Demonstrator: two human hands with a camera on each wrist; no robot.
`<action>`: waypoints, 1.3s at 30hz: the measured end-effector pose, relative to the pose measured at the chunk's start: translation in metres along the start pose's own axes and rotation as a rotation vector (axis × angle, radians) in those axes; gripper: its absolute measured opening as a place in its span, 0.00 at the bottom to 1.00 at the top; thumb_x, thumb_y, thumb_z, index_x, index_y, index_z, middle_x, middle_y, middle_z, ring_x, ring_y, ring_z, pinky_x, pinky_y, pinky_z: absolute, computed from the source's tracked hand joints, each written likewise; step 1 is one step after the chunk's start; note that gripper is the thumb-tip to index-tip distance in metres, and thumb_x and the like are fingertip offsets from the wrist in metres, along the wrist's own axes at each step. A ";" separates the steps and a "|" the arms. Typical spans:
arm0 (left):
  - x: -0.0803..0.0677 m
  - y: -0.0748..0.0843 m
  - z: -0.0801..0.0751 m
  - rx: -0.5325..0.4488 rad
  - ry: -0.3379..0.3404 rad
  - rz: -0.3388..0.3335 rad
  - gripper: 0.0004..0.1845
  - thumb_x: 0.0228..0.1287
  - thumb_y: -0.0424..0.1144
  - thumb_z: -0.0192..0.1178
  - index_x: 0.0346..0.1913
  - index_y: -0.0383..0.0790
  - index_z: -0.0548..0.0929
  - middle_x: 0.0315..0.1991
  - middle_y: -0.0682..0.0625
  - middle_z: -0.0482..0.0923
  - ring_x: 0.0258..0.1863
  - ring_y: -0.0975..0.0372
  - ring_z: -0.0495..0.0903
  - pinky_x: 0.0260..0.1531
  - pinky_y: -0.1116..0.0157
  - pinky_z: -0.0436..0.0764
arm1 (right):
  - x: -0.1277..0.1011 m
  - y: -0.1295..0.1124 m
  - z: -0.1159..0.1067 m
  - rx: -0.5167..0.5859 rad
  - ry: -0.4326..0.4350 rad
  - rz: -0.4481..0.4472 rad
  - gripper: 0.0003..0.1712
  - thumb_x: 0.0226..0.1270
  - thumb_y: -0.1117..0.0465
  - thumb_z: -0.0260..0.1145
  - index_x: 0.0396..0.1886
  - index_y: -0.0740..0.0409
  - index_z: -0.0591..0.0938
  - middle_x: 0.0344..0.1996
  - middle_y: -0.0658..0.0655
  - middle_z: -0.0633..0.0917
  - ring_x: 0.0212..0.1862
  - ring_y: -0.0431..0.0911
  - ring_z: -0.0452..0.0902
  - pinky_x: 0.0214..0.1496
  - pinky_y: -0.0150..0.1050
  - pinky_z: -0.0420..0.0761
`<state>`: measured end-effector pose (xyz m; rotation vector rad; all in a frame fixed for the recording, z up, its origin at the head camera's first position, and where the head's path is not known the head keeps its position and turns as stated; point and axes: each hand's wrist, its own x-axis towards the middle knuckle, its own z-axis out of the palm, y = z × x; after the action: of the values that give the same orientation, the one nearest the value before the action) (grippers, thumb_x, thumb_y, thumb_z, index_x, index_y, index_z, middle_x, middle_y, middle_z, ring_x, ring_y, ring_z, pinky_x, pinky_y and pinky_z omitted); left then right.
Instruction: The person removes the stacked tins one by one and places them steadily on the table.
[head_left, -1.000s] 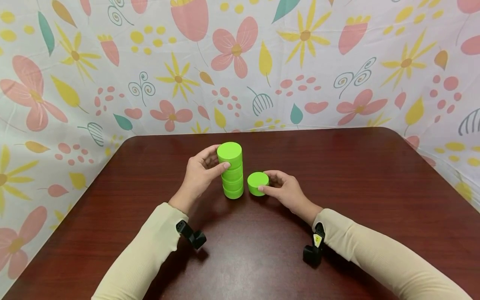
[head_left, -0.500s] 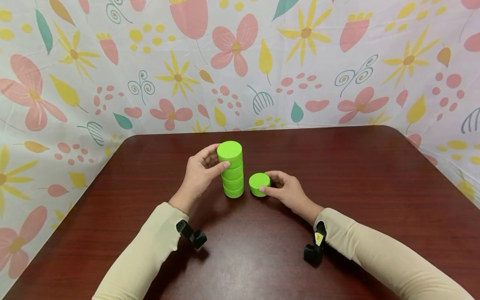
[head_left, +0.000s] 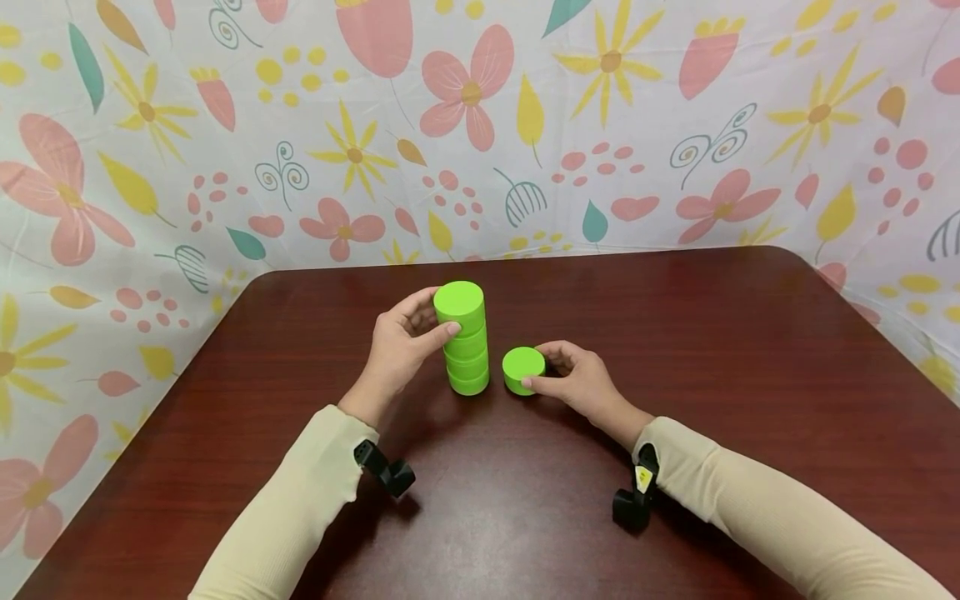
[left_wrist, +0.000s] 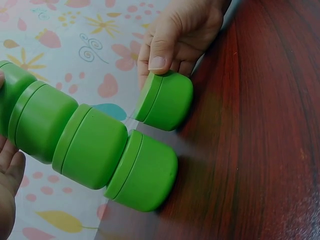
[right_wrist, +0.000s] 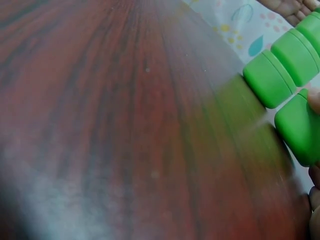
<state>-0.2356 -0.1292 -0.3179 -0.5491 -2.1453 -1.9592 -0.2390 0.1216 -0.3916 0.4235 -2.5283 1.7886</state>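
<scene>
Since a second ago, the lone green jar (head_left: 523,369) has slid a little to the right under the right hand (head_left: 576,382), away from the stack of green jars (head_left: 462,337), while the left hand (head_left: 400,345) has kept its place at the stack's top.

Underneath lies a dark red-brown wooden table (head_left: 675,350) with a glossy grained top and rounded far corners. Behind it and down both sides hangs a white cloth backdrop (head_left: 300,142) printed with pink and yellow flowers, teal leaves and curled stems.

All the jars are the same bright lime green — short round tubs with flat lids, each lid slightly wider than its rounded body. Four stand piled upright near the table's middle; the left wrist view shows three of them and the edge of a fourth. One more sits on the table just right of the stack's base, close but apart from it. Five jars in all, two hands, two cream sleeves (head_left: 772,517), and a small black wrist camera (head_left: 633,496) at each cuff.

Left thumb and fingers curl round the topmost jar of the stack. Right thumb and fingertips pinch the single jar by its sides — the thumb sits on the lid's rim in the left wrist view.
</scene>
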 end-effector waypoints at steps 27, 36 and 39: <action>0.002 0.004 0.002 -0.037 -0.007 0.032 0.24 0.53 0.27 0.65 0.56 0.34 0.76 0.43 0.47 0.82 0.42 0.62 0.80 0.41 0.68 0.78 | 0.000 -0.007 -0.011 0.047 -0.036 0.037 0.37 0.52 0.61 0.72 0.61 0.66 0.70 0.59 0.65 0.74 0.64 0.53 0.67 0.65 0.48 0.65; 0.000 0.002 0.000 -0.032 -0.016 -0.004 0.28 0.54 0.26 0.64 0.60 0.35 0.72 0.51 0.37 0.78 0.50 0.58 0.78 0.51 0.61 0.76 | 0.012 -0.059 -0.010 0.098 -0.079 -0.080 0.36 0.55 0.58 0.71 0.63 0.60 0.70 0.60 0.60 0.73 0.65 0.49 0.65 0.66 0.46 0.63; -0.002 0.000 -0.003 -0.034 -0.023 -0.017 0.30 0.54 0.25 0.63 0.62 0.35 0.70 0.54 0.36 0.76 0.54 0.55 0.76 0.55 0.56 0.73 | 0.018 -0.084 -0.008 0.089 -0.109 -0.137 0.36 0.55 0.57 0.71 0.63 0.59 0.70 0.61 0.57 0.73 0.65 0.45 0.64 0.67 0.40 0.63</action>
<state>-0.2341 -0.1321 -0.3184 -0.5637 -2.1410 -2.0121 -0.2387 0.0996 -0.3080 0.6968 -2.4256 1.8809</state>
